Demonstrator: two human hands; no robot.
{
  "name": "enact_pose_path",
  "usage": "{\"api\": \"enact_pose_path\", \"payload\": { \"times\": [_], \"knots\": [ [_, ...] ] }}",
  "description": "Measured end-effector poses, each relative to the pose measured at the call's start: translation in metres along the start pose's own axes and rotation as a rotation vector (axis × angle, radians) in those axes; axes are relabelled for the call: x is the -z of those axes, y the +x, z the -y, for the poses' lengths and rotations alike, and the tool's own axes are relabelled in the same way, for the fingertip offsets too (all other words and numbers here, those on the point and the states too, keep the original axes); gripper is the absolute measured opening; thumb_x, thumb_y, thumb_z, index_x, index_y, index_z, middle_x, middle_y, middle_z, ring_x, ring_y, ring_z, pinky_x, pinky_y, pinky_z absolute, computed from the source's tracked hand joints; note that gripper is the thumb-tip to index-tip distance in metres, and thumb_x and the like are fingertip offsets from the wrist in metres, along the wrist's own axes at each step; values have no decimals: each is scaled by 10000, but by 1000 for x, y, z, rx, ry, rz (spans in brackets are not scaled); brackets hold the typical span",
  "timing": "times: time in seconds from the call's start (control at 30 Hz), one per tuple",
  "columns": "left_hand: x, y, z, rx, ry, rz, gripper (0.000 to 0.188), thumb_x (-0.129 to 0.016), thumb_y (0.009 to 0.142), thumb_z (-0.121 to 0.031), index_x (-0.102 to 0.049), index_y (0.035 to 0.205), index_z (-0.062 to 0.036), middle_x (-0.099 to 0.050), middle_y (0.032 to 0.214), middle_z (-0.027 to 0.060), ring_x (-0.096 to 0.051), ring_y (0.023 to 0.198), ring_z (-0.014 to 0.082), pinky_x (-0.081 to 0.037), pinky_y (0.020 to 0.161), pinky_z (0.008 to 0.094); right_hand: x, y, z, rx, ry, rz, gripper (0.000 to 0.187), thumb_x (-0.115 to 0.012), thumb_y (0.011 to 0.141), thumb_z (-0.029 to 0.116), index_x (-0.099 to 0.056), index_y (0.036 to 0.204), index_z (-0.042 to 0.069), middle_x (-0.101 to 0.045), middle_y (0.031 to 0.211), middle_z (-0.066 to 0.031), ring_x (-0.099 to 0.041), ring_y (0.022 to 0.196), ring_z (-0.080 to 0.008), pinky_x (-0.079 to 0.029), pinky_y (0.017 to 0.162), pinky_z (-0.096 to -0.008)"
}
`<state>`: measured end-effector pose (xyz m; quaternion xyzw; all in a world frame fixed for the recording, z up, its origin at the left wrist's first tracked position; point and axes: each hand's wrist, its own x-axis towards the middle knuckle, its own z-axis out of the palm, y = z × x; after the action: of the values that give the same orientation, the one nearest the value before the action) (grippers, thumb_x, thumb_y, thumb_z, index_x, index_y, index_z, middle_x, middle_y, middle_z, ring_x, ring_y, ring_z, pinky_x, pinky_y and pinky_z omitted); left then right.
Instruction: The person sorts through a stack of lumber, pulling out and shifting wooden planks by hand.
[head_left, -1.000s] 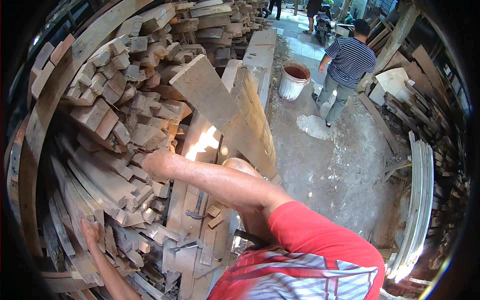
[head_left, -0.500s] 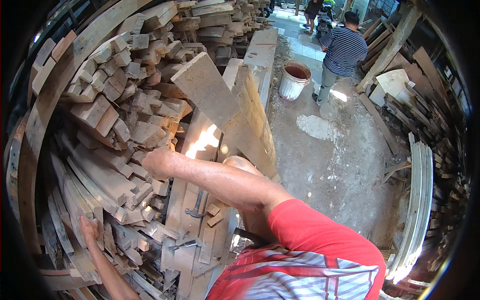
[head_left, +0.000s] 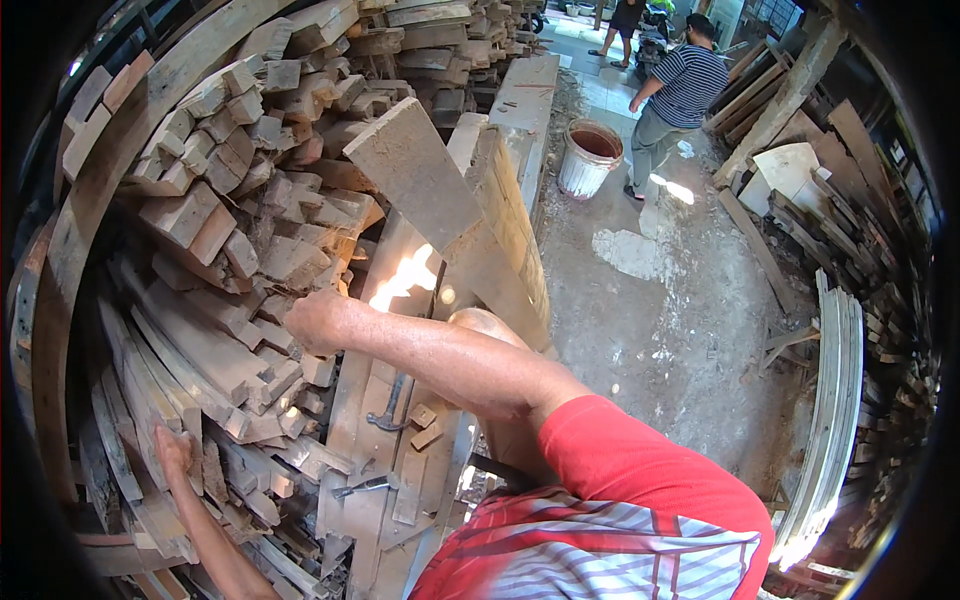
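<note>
I face a tall stack of rough timber offcuts (head_left: 230,230). My right hand (head_left: 312,322) reaches across into the stack at mid height, fingers curled around the end of a wooden piece among the offcuts. My left hand (head_left: 172,452) is low on the left, pressed against the ends of thin slats (head_left: 150,400) near the bottom of the pile. A broad plank (head_left: 440,215) leans diagonally over the workbench just past my right forearm.
A hammer (head_left: 390,405) and small wood blocks lie on the bench boards below my arm. A white bucket (head_left: 590,160) stands on the concrete floor. A person in a striped shirt (head_left: 685,95) walks away at the back. Curved laminated boards (head_left: 835,400) lean on the right.
My right hand has stayed on the same piece in the stack. The person in the striped shirt has moved farther away toward the back.
</note>
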<state>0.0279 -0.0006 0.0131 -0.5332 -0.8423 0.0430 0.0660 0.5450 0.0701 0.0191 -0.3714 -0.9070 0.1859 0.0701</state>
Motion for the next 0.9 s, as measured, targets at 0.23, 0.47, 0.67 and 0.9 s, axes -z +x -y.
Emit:
{"api": "enact_pose_path", "payload": {
  "times": [0.23, 0.47, 0.67, 0.9],
  "knots": [
    [-2, 2, -4, -7, -49, -21, 859, -782, 771, -145, -400, 1516, 51, -551, 1392, 353, -521, 1330, 464, -437, 1126, 469, -6, 1, -6, 4, 27, -52, 162, -702, 810, 100, -744, 893, -33, -757, 938, -217, -753, 920, -369, -608, 774, -465],
    [-28, 9, 35, -132, 5, -323, 467, -797, 755, -167, -621, 1096, 99, -667, 1141, 331, -647, 1105, 485, -533, 942, 511, -4, 4, -1, 30, 51, -59, 156, -709, 795, 97, -745, 881, -29, -755, 928, -216, -752, 916, -370, -606, 778, -464],
    [-33, 19, 19, -80, -43, -185, 501, -792, 759, -169, -603, 1140, 97, -662, 1139, 328, -638, 1112, 487, -525, 954, 513, -7, 1, -12, 0, 34, -42, 161, -709, 797, 96, -747, 894, -27, -757, 944, -215, -753, 924, -365, -607, 775, -462],
    [-26, 15, 16, -81, -65, -89, 878, -816, 756, -160, -407, 1505, 42, -569, 1393, 311, -541, 1302, 468, -457, 1111, 479, -5, 1, -12, -22, 19, -10, 167, -713, 798, 95, -750, 902, -31, -758, 957, -216, -752, 945, -360, -609, 783, -456]
  ]
}}
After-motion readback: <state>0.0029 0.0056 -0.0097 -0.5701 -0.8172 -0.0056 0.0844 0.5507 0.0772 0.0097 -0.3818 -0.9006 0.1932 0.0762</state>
